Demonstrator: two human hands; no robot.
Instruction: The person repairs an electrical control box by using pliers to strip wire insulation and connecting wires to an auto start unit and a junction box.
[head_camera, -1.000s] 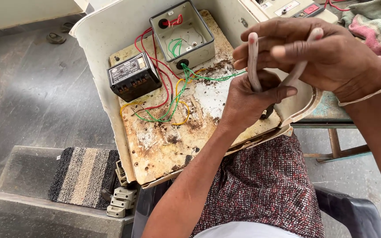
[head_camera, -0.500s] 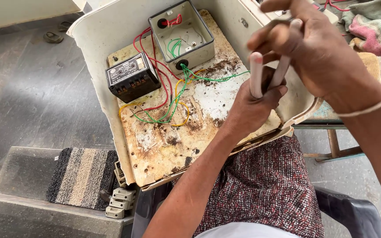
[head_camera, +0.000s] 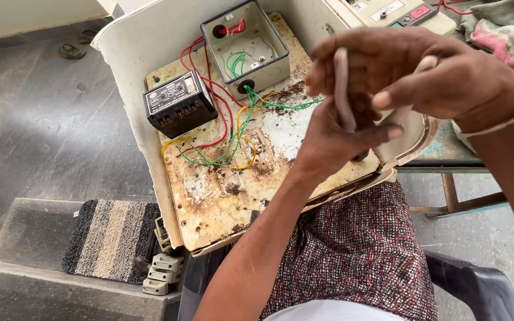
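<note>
1. Grey concrete floor lies under the scene, with a striped mat (head_camera: 111, 238) on a low step at the lower left and a dark plastic chair (head_camera: 477, 285) under the person, whose lap supports a stained cream electrical enclosure (head_camera: 132, 119).
2. Left hand (head_camera: 334, 137) is raised over the enclosure's right edge, fingers curled around a white cable (head_camera: 341, 89) held upright; the grip looks closed on it.
3. Right hand (head_camera: 441, 77) meets it from above, thumb and fingers pinched on the same white cable, which seems to loop between both hands. Motion blur hides the cable's ends.
4. As far as can be judged, the inside is partly wired: red, green and yellow wires (head_camera: 227, 137) already run between a black relay-like module (head_camera: 179, 104) and a grey junction box (head_camera: 245, 47). The white cable is not yet joined to anything visible.
5. Rusty back plate (head_camera: 221, 190) shows bare, corroded patches.
6. Around it: loose grey terminal blocks (head_camera: 162, 273) beside the mat, a panel with coloured buttons (head_camera: 400, 12) at the top, and folded cloth (head_camera: 501, 30) on a table at the right.
7. Both hands cover the enclosure's right side, hiding what lies beneath.
</note>
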